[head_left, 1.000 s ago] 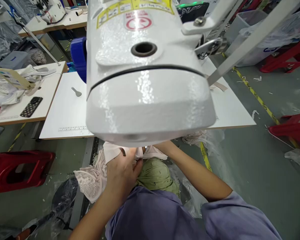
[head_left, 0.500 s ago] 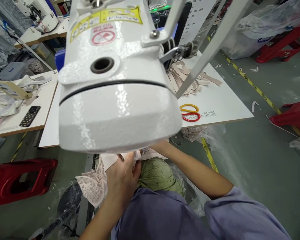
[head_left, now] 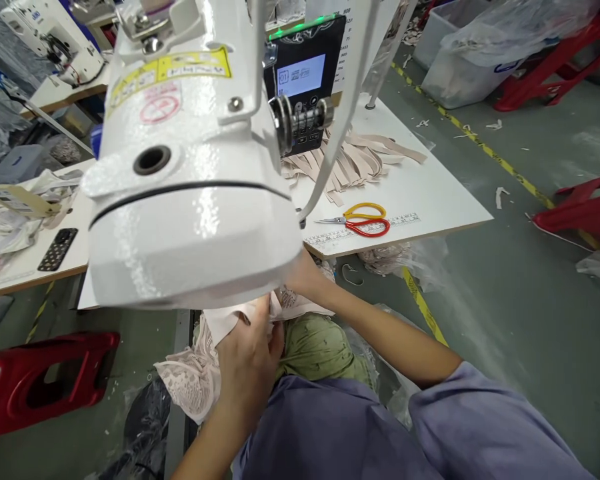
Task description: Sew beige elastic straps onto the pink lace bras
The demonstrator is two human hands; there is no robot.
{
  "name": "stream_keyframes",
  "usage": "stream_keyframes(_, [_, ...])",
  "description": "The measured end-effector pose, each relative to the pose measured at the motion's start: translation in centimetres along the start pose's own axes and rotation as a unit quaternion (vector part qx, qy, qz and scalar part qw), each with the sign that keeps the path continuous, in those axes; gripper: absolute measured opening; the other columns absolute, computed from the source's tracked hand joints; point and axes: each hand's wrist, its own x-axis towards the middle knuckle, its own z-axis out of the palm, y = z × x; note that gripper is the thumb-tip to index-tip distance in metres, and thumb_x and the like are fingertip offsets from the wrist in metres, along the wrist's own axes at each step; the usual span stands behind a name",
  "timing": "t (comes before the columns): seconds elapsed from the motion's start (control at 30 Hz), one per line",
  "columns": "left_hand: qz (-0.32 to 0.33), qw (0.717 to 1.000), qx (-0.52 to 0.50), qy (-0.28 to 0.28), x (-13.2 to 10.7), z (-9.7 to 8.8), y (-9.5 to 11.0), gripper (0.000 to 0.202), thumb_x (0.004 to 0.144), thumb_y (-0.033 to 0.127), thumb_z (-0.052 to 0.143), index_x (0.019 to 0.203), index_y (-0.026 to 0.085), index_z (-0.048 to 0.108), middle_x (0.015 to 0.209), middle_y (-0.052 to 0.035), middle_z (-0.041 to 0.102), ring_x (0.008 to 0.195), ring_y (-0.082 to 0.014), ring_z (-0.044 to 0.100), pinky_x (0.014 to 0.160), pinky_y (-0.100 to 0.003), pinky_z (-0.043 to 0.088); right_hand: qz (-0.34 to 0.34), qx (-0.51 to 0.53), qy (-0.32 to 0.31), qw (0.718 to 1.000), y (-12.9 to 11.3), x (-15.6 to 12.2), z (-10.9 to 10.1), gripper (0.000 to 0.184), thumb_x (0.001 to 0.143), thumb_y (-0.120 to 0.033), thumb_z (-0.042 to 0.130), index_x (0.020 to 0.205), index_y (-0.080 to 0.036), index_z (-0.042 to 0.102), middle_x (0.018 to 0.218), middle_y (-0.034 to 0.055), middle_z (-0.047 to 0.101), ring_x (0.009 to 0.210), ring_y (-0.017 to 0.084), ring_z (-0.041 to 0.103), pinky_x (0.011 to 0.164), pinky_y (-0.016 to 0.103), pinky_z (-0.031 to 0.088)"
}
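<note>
A beige lace bra [head_left: 193, 380] hangs over my lap at the front edge of the sewing machine table. My left hand [head_left: 250, 350] is closed on its fabric band, thumb and forefinger close together near the machine. Its lace cup droops to the left of that wrist. My right hand [head_left: 304, 272] reaches in at the other end of the bra, under the white sewing machine head [head_left: 195, 233]. The machine head hides its fingers and the needle area.
Yellow-and-red handled scissors [head_left: 366, 220] lie by a printed ruler [head_left: 405, 219] on the white tabletop [head_left: 445, 193]. Beige strips [head_left: 355, 163] are heaped behind them, beside a lit control panel [head_left: 305, 83]. Red stools [head_left: 75, 373] and plastic-covered bins stand around.
The viewpoint has shifted, so the machine head appears further left, uncovering the control panel and the scissor blades. My left hand keeps its hold on the bra; my right forearm has barely moved.
</note>
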Motion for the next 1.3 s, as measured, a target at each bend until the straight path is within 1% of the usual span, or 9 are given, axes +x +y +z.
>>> stream_keyframes(0.2, [-0.012, 1.000, -0.026, 0.011, -0.2, 0.0, -0.4, 0.057, 0.092, 0.035, 0.054, 0.146, 0.017, 0.044, 0.082, -0.0098, 0.062, 0.068, -0.0246, 0.062, 0.053, -0.029, 0.038, 0.045, 0.095, 0.051, 0.993, -1.0, -0.6, -0.2, 0.029, 0.086, -0.035, 0.060, 0.113, -0.024, 0.060, 0.101, 0.0061, 0.066, 0.070, 0.018, 0.057, 0.075, 0.036, 0.054])
stream_keyframes(0.4, [-0.005, 1.000, -0.018, -0.014, -0.2, 0.2, -0.1, 0.062, 0.089, 0.036, 0.058, 0.148, 0.021, 0.042, 0.074, -0.0056, 0.060, 0.053, -0.0195, 0.056, 0.048, -0.027, 0.035, 0.112, 0.182, 0.125, 0.969, -0.7, -2.8, -0.5, 0.034, 0.090, -0.043, 0.058, 0.115, -0.020, 0.056, 0.100, 0.0054, 0.065, 0.068, 0.013, 0.054, 0.073, 0.031, 0.052])
stream_keyframes(0.63, [0.002, 0.993, -0.082, 0.084, -1.5, 1.8, -1.4, 0.077, 0.091, 0.037, 0.059, 0.154, 0.012, 0.023, 0.105, -0.0202, 0.069, 0.089, -0.0324, 0.068, 0.069, -0.038, 0.054, 0.148, 0.270, 0.055, 0.950, -0.8, -5.9, 0.2, 0.033, 0.091, -0.051, 0.057, 0.104, -0.021, 0.055, 0.091, 0.0020, 0.058, 0.078, 0.014, 0.055, 0.072, 0.026, 0.047])
stream_keyframes(0.77, [0.010, 0.986, -0.106, 0.132, -1.7, 2.6, -1.4, 0.096, 0.088, 0.040, 0.064, 0.156, 0.005, 0.006, 0.132, -0.0313, 0.058, 0.108, -0.0385, 0.066, 0.079, -0.043, 0.057, 0.161, 0.302, 0.035, 0.939, -1.9, -7.1, 0.1, 0.033, 0.090, -0.051, 0.061, 0.100, -0.021, 0.054, 0.087, 0.0011, 0.055, 0.077, 0.014, 0.054, 0.070, 0.025, 0.046])
stream_keyframes(1.0, [0.050, 0.985, -0.099, 0.133, -4.9, 3.5, 3.2, 0.096, 0.090, 0.036, 0.062, 0.156, 0.002, 0.002, 0.132, -0.0319, 0.060, 0.096, -0.0317, 0.073, 0.075, -0.038, 0.060, 0.172, 0.281, 0.046, 0.943, -3.5, -10.5, -0.5, 0.032, 0.090, -0.050, 0.061, 0.106, -0.021, 0.058, 0.100, 0.0053, 0.063, 0.094, 0.020, 0.061, 0.085, 0.032, 0.049])
stream_keyframes(1.1, [0.120, 0.974, -0.150, 0.123, -7.2, 2.9, 4.8, 0.093, 0.091, 0.036, 0.060, 0.156, 0.002, 0.003, 0.129, -0.0298, 0.063, 0.109, -0.0355, 0.069, 0.080, -0.042, 0.062, 0.219, 0.266, -0.002, 0.939, -4.4, -12.3, -0.7, 0.034, 0.090, -0.051, 0.059, 0.102, -0.020, 0.064, 0.098, 0.0048, 0.067, 0.092, 0.021, 0.062, 0.082, 0.032, 0.049])
stream_keyframes(1.17, [0.134, 0.958, -0.243, 0.068, -7.8, 1.8, 4.3, 0.086, 0.093, 0.035, 0.057, 0.157, 0.006, 0.007, 0.112, -0.0224, 0.073, 0.095, -0.0298, 0.074, 0.071, -0.037, 0.063, 0.263, 0.268, 0.010, 0.927, -4.6, -13.1, -1.3, 0.038, 0.090, -0.055, 0.057, 0.089, -0.018, 0.065, 0.084, 0.0025, 0.065, 0.078, 0.017, 0.059, 0.069, 0.028, 0.047])
stream_keyframes(1.23, [0.126, 0.932, -0.339, -0.002, -7.5, 0.2, 2.9, 0.066, 0.094, 0.027, 0.055, 0.152, 0.013, 0.026, 0.088, -0.0083, 0.078, 0.069, -0.0188, 0.074, 0.060, -0.027, 0.059, 0.289, 0.269, 0.008, 0.919, -4.6, -13.5, -2.1, 0.043, 0.088, -0.060, 0.057, 0.081, -0.017, 0.063, 0.073, 0.0003, 0.060, 0.068, 0.014, 0.053, 0.059, 0.024, 0.042])
stream_keyframes(1.3, [0.130, 0.919, -0.373, 0.003, -6.6, -1.7, 1.5, 0.042, 0.093, 0.017, 0.054, 0.135, 0.019, 0.048, 0.082, -0.0035, 0.076, 0.068, -0.0147, 0.071, 0.064, -0.025, 0.058, 0.277, 0.287, -0.071, 0.914, -4.8, -13.4, -3.0, 0.044, 0.088, -0.059, 0.056, 0.079, -0.017, 0.062, 0.071, -0.0004, 0.059, 0.066, 0.014, 0.052, 0.057, 0.023, 0.042])
